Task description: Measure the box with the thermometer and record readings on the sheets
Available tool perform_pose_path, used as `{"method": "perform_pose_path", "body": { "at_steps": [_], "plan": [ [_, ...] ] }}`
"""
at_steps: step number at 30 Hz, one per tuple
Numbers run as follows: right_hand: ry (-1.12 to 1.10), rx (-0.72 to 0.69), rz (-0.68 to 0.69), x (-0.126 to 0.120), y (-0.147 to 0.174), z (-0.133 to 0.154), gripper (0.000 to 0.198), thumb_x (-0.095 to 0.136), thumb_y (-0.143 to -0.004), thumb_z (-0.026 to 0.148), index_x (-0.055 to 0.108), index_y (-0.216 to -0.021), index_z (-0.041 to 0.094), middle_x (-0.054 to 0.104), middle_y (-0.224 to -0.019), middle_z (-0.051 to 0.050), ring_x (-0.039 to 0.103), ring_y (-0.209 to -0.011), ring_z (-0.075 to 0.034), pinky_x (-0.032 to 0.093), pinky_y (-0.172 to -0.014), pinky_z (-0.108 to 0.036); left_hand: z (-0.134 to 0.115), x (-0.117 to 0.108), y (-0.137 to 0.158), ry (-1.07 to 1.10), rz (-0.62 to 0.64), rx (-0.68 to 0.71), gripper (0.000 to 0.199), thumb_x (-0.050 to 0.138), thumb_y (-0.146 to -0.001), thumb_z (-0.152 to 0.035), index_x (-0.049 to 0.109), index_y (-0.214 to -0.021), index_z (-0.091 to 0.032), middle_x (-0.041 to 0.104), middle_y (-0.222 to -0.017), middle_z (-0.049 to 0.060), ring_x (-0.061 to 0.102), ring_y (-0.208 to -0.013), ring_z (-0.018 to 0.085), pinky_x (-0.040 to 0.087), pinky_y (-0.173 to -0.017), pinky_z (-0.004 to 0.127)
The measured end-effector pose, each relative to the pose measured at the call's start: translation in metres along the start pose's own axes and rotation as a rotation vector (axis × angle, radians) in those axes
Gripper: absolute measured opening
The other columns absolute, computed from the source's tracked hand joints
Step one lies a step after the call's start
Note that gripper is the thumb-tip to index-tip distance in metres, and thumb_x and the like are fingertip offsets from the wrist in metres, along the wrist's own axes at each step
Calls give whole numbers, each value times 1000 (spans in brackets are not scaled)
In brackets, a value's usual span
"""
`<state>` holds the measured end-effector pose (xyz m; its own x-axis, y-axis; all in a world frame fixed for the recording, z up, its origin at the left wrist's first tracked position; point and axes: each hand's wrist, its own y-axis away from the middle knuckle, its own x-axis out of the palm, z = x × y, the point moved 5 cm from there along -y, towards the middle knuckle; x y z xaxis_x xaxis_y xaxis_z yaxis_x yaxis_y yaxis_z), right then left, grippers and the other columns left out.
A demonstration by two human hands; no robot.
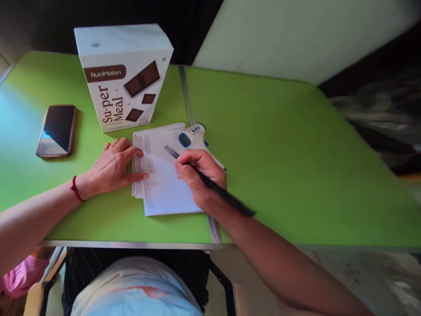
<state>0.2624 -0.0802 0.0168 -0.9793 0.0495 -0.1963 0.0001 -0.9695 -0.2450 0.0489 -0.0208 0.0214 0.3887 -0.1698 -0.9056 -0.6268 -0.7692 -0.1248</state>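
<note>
My right hand (pixel 202 175) is closed around a black pen (pixel 228 197), whose clear front end points up and left above the paper. The pen does not clearly touch the sheet. Beneath it lies a small stack of white paper (pixel 167 188), with rows of tiny handwriting along its left side and blank space to the right. My left hand (pixel 115 164) rests on the paper's left edge, thumb and fingers apart, holding nothing. A white and blue infrared thermometer (pixel 194 136) lies at the paper's upper right, its handle partly hidden behind my right hand.
A white "Su-per Meal" box (pixel 115 94) stands upright just behind the paper. To the far left, a smartphone (pixel 57 129) lies face up. The green table (pixel 289 162) has a metal seam beside the paper and a metal front edge. Behind it rises a pale wall (pixel 269 39).
</note>
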Motion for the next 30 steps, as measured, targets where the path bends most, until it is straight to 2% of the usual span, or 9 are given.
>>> {"method": "perform_pose_path", "body": {
  "at_steps": [3, 5, 7, 10, 15, 21, 30],
  "plan": [
    [-105, 85, 72, 7, 2, -1, 35, 58, -99, 55, 76, -107, 26, 65, -77, -1, 63, -74, -20, 57, -75, -38, -4, 3, 1, -37, 46, -12, 55, 80, -84, -56, 70, -126, -21, 60, -117, 12, 59, -108, 34, 45, -101, 53],
    [-116, 143, 84, 11, 0, -3, 28, 61, -93, 45, 77, -103, 24, 68, -76, -1, 63, -69, -18, 55, -69, -36, -5, 4, 1, -55, 62, -14, 56, 80, -84, -55, 69, -127, -20, 60, -117, 13, 58, -109, 35, 44, -101, 54],
    [-64, 178, 79, 13, -1, -4, 19, 67, -84, 38, 75, -92, 24, 67, -69, 1, 57, -61, -16, 50, -58, -31, -7, 5, 1, -64, 67, -7, 57, 81, -84, -56, 69, -127, -20, 60, -117, 13, 57, -109, 35, 44, -101, 54],
    [39, 165, 81, 16, -1, -5, 13, 72, -78, 36, 68, -81, 24, 64, -63, 3, 50, -53, -13, 43, -49, -28, -8, 5, 2, -71, 61, 5, 57, 81, -84, -57, 69, -126, -21, 60, -116, 13, 57, -108, 35, 44, -99, 53],
    [144, 85, 79, 19, 1, -3, 11, 70, -80, 35, 65, -78, 25, 64, -63, 4, 50, -53, -13, 47, -54, -27, -8, 4, 3, -76, 51, 4, 54, 81, -84, -56, 69, -125, -22, 61, -116, 13, 56, -110, 35, 45, -98, 51],
    [158, 32, 88, 20, 1, -1, 10, 67, -84, 33, 66, -79, 26, 65, -65, 4, 51, -54, -12, 50, -59, -28, -10, 4, 3, -96, 66, -9, 55, 81, -84, -55, 69, -126, -21, 61, -117, 14, 57, -110, 36, 45, -98, 52],
    [190, 53, 147, 22, 2, -2, 11, 67, -87, 35, 64, -80, 26, 64, -66, 3, 56, -61, -15, 50, -63, -29, -10, 5, 2, -91, 63, 4, 55, 80, -85, -55, 69, -126, -21, 61, -118, 14, 56, -111, 37, 45, -99, 53]
  ]
}}
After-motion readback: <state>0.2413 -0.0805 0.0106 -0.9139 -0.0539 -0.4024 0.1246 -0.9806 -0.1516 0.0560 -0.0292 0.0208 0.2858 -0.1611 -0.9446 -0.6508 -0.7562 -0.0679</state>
